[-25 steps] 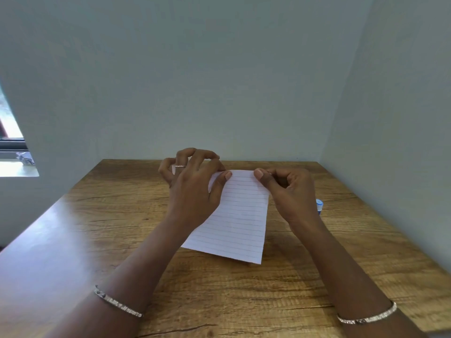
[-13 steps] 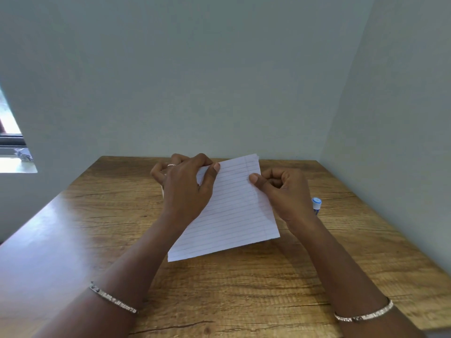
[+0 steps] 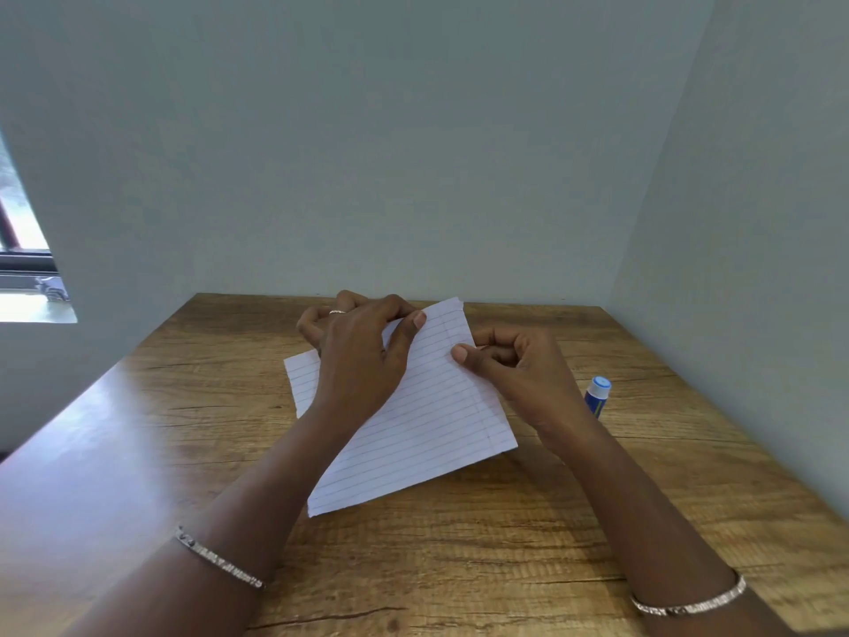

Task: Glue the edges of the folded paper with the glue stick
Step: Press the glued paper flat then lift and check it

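A folded sheet of white lined paper is held just above the wooden table, turned at a slant with its far corner raised. My left hand pinches its upper left part, thumb on top and fingers curled behind. My right hand pinches the right edge near a narrow folded strip, thumb on the sheet. A blue glue stick with a white and blue cap stands on the table just right of my right hand, partly hidden by it.
Pale grey walls close the table at the back and on the right. A window shows at far left. Bare wood lies in front of the paper and to the left.
Both hands have turned the paper counter-clockwise, so its long side now runs from lower left to upper right. The glue stick has stayed in place.
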A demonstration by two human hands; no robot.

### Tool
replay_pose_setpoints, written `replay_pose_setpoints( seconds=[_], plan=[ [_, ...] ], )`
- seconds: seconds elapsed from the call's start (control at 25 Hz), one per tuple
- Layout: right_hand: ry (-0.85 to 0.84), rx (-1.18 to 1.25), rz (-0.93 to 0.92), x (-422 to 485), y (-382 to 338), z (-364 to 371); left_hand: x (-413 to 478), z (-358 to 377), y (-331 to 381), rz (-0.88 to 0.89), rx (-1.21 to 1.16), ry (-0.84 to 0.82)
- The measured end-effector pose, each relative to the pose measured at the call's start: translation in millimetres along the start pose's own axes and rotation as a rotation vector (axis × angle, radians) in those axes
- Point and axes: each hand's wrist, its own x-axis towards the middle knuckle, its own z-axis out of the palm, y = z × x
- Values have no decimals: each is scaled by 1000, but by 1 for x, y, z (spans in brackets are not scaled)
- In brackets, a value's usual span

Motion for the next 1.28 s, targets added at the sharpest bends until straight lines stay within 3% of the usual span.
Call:
replay_pose_setpoints(
  seconds=[0.28, 0.52, 0.76, 1.28],
  plan=[
    [56, -69, 40, 1, 4, 1, -1, 2, 2, -19, -3, 7],
    [85, 70, 107, 2, 4, -3, 4, -1, -6, -117, -26, 77],
    [144, -77, 102, 5, 10, -1, 4, 2, -9, -129, -47, 62],
    [135, 99, 161, 5, 10, -5, 6, -6, -12, -335, -139, 123]
  ],
)
